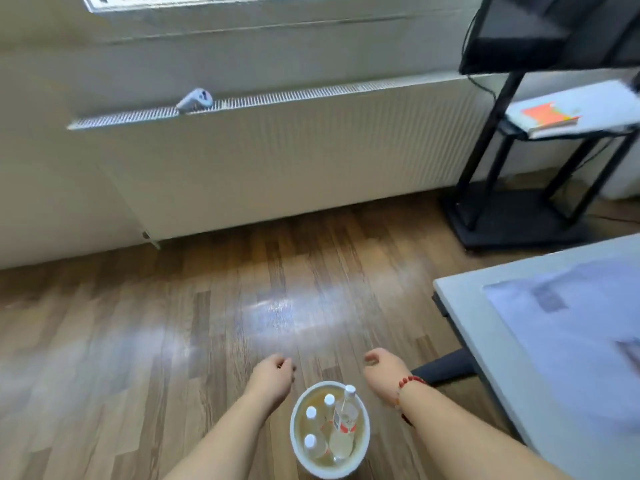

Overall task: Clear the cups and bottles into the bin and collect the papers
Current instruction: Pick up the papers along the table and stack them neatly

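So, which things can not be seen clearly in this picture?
Head view only.
1. Papers on the table: blurred by motion, print unreadable, cut off by the right edge.
2. Bottom of the bin: hidden by the bottles standing in it.
3. Small grey object on the radiator: too blurred to name.

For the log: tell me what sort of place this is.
Probably an office or study room: a grey desk with papers on it, a long radiator, and a black stand holding a screen.
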`<state>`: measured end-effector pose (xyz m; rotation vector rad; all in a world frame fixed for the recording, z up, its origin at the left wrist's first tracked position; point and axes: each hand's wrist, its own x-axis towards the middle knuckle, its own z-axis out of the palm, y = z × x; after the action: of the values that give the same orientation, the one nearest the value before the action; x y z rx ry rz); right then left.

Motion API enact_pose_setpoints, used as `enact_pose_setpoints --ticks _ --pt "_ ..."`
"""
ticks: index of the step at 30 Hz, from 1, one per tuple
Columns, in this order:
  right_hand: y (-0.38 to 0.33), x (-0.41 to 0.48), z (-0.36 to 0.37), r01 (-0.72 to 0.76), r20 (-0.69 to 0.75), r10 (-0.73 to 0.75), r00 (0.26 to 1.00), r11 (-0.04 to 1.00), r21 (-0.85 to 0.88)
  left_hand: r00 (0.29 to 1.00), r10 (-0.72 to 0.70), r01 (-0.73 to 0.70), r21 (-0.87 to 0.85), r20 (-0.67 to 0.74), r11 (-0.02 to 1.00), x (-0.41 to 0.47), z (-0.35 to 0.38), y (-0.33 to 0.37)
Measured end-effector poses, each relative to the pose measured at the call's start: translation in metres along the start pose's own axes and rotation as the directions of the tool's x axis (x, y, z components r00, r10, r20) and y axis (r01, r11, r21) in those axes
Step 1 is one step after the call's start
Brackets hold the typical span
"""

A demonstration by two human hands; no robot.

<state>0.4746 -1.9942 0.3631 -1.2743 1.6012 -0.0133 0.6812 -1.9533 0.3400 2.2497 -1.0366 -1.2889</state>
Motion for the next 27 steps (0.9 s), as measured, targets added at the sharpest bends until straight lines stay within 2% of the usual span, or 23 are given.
enact_pose_setpoints --ticks 4,7,10,14,15,18,20,21,22,24,27 --pt "-0.024 -0.096 -0.07 0.081 -0.236 -0.052 0.97 0.99 0.113 0.985 0.168 -0.17 -0.111 -0.026 0.979 -0.064 -0.041 0.094" --pt "-0.02 -0.16 -0.118 0.105 -0.43 -0.011 0.903 0.975 0.197 0.953 0.304 -0.302 -0.14 -0.009 0.943 -0.119 -0.047 0.144" --pt "0.01 -0.23 -0.149 0.121 -0.618 0.089 0.781 0.95 0.289 0.892 0.439 -0.429 -0.111 0.107 0.897 -0.181 -0.031 0.173" --pt "0.058 -0.303 -0.163 0.243 -0.749 0.191 0.635 0.87 0.428 0.814 0.526 -0.506 -0.145 0.244 0.85 -0.239 0.006 0.188" --pt "0.067 -0.317 -0.162 0.237 -0.765 0.223 0.604 0.866 0.44 0.8 0.538 -0.511 -0.168 0.264 0.843 -0.249 0.011 0.188" --pt "0.13 -0.388 -0.151 0.21 -0.796 0.424 0.431 0.811 0.545 0.715 0.582 -0.536 -0.229 0.388 0.812 -0.306 0.051 0.193" --pt "0.165 -0.421 -0.142 0.217 -0.79 0.488 0.372 0.782 0.585 0.668 0.609 -0.554 -0.261 0.428 0.791 -0.336 0.069 0.194" --pt "0.182 -0.441 -0.134 0.243 -0.795 0.514 0.323 0.767 0.594 0.63 0.621 -0.575 -0.257 0.466 0.777 -0.354 0.079 0.192" --pt "0.215 -0.481 -0.121 0.27 -0.776 0.578 0.253 0.727 0.631 0.562 0.634 -0.611 -0.251 0.531 0.751 -0.388 0.106 0.189" --pt "0.255 -0.518 -0.106 0.302 -0.748 0.635 0.19 0.688 0.66 0.5 0.641 -0.638 -0.253 0.582 0.727 -0.423 0.128 0.185" --pt "0.325 -0.599 -0.071 0.359 -0.671 0.74 0.053 0.613 0.704 0.357 0.653 -0.706 -0.265 0.668 0.657 -0.501 0.177 0.166"
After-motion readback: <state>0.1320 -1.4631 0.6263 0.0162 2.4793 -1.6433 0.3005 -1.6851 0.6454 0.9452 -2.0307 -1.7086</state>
